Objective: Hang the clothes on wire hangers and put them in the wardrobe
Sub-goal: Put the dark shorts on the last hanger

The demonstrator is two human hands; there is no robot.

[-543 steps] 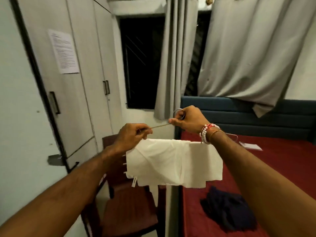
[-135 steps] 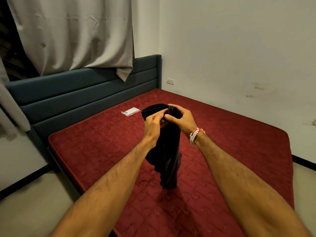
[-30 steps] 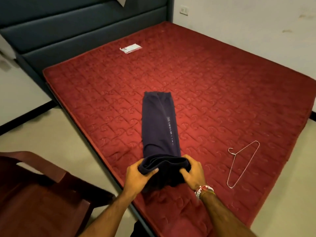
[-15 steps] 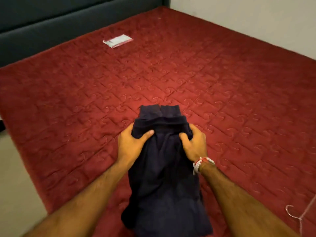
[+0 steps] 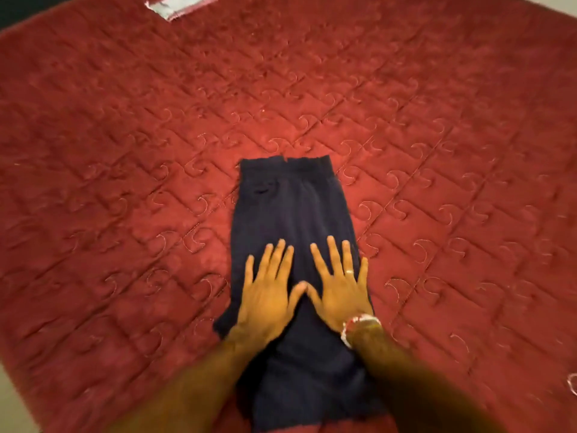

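On the folded navy cloth garment point(image 5: 293, 214), near half: left hand point(image 5: 265, 295) and right hand point(image 5: 340, 292) press flat, fingers spread wide, thumbs touching.
Garment: lengthwise on red quilted mattress point(image 5: 125, 151).
Smoothing: stroke outward evenly, keeping edges aligned.
Right of garment: thin wire hanger point(image 5: 573, 387), well apart.

Navy trousers point(image 5: 293, 214) on red swirl-quilted mattress point(image 5: 125, 151); white packet point(image 5: 179, 6).
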